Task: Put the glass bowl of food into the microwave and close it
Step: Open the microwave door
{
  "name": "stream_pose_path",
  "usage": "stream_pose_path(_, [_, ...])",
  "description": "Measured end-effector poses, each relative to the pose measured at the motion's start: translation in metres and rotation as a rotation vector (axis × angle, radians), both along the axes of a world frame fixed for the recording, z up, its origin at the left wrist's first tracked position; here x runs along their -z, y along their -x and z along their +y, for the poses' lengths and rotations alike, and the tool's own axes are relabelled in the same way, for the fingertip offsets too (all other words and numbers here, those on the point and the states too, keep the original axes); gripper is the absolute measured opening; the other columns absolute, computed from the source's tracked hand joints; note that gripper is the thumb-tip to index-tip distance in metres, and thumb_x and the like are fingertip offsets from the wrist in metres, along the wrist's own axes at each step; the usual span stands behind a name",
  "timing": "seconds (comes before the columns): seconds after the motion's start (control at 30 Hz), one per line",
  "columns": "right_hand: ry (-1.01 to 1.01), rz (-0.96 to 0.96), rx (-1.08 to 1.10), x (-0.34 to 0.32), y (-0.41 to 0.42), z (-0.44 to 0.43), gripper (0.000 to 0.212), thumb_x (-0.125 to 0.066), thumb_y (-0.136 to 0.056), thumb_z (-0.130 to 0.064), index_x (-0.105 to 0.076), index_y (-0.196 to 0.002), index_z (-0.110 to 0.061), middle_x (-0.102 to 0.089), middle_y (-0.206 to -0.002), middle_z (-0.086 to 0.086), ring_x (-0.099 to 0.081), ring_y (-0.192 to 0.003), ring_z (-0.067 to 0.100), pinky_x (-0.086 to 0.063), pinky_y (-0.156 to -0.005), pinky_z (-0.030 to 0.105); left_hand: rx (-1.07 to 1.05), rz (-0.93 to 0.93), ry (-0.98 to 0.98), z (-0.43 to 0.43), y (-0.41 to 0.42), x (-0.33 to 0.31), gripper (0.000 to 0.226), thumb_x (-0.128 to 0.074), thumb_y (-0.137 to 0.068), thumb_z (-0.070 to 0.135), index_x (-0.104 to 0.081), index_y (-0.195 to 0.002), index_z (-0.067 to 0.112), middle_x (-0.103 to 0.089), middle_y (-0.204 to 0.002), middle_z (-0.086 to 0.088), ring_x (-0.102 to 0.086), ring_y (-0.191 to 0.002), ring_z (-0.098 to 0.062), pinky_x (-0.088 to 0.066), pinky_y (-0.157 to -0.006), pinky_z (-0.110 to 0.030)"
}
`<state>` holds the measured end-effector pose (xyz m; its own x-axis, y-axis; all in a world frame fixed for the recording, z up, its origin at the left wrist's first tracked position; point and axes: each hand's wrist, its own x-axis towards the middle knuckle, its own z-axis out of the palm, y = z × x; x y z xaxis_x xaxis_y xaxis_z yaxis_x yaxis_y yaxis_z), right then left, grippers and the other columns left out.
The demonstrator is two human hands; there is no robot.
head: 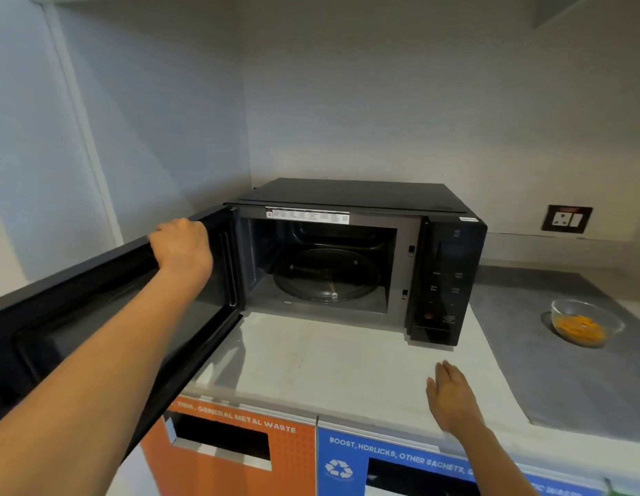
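Note:
A black microwave stands on the counter with its door swung wide open to the left. Inside, the glass turntable is bare. My left hand grips the top edge of the open door. To the right of the microwave, a clear glass bowl with orange food sits on a grey mat. My right hand hovers flat over the counter in front of the microwave, fingers together, holding nothing, well to the left of the bowl.
The white counter runs in front of the microwave, with the grey mat on its right part. Below the counter edge are an orange waste bin front and a blue one. A wall socket sits at the back right.

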<state>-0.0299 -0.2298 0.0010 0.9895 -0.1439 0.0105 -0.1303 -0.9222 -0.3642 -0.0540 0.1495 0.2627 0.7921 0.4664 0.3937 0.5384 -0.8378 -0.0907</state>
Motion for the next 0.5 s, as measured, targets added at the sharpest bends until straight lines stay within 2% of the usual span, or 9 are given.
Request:
stream_pose_path(0.07, [-0.011, 0.004, 0.009, -0.001, 0.0, 0.0, 0.057, -0.027, -0.099, -0.038, -0.013, -0.148, -0.014, -0.01, -0.158, 0.004, -0.013, -0.146, 0.023, -0.017, -0.119, 0.034, 0.005, -0.012, -0.012, -0.001, -0.007, 0.004, 0.028, -0.06, -0.082, -0.002, -0.063, -0.11, 0.0, -0.062, -0.115, -0.019, -0.059, -0.108, -0.035, -0.05, -0.086, -0.04])
stream_pose_path(0.13, [-0.013, -0.004, 0.012, -0.001, 0.0, 0.001, 0.057, -0.027, -0.099, -0.039, -0.013, -0.148, -0.014, -0.01, -0.158, 0.003, -0.013, -0.146, 0.022, -0.017, -0.119, 0.034, 0.008, -0.034, -0.025, -0.002, -0.011, 0.005, 0.028, -0.06, -0.082, -0.003, -0.063, -0.11, -0.002, -0.062, -0.115, -0.022, -0.058, -0.108, -0.037, -0.051, -0.091, -0.043])
stream_pose_path(0.33, [-0.01, 0.007, 0.024, 0.003, 0.001, 0.002, 0.057, -0.024, -0.099, -0.04, -0.01, -0.149, -0.016, -0.007, -0.159, 0.002, -0.01, -0.146, 0.021, -0.015, -0.118, 0.033, 0.031, -0.056, -0.021, -0.002, -0.024, 0.001, 0.022, -0.063, -0.076, -0.013, -0.068, -0.096, -0.006, -0.068, -0.1, -0.023, -0.064, -0.098, -0.041, -0.053, -0.087, -0.051])
stream_pose_path(0.5, [0.004, 0.015, 0.027, 0.006, 0.0, 0.003, 0.058, -0.021, -0.099, -0.041, -0.006, -0.149, -0.015, -0.002, -0.159, 0.002, -0.006, -0.146, 0.02, -0.01, -0.119, 0.032, 0.019, -0.036, -0.041, -0.003, -0.027, -0.005, 0.024, -0.065, -0.076, -0.012, -0.067, -0.099, -0.006, -0.068, -0.102, -0.023, -0.064, -0.1, -0.041, -0.052, -0.089, -0.054])
